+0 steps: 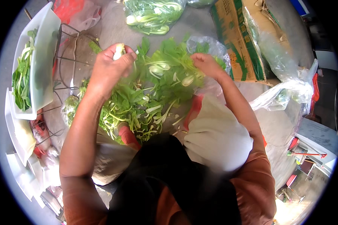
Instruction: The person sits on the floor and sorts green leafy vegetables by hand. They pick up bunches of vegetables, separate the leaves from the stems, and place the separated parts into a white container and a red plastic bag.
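My left hand [112,63] is shut on a leafy green with a pale stem base [119,51], held upright above the floor; its lower part is hidden by the hand. At the right, my right hand [208,64] has its fingers pinched on blurred green leaves [183,56]. Below both hands lies a loose heap of leafy greens [163,81], with pale stem bases among them. Nearer my feet are scattered trimmed leaves and stalks [135,112].
On a wire rack [70,59] at left, a white plastic bin [43,70] holds greens. More white bins [19,132] stand nearby. A bag of greens [155,17] lies ahead. Beside my right hand are clear plastic [211,45] and a printed cardboard box [236,42].
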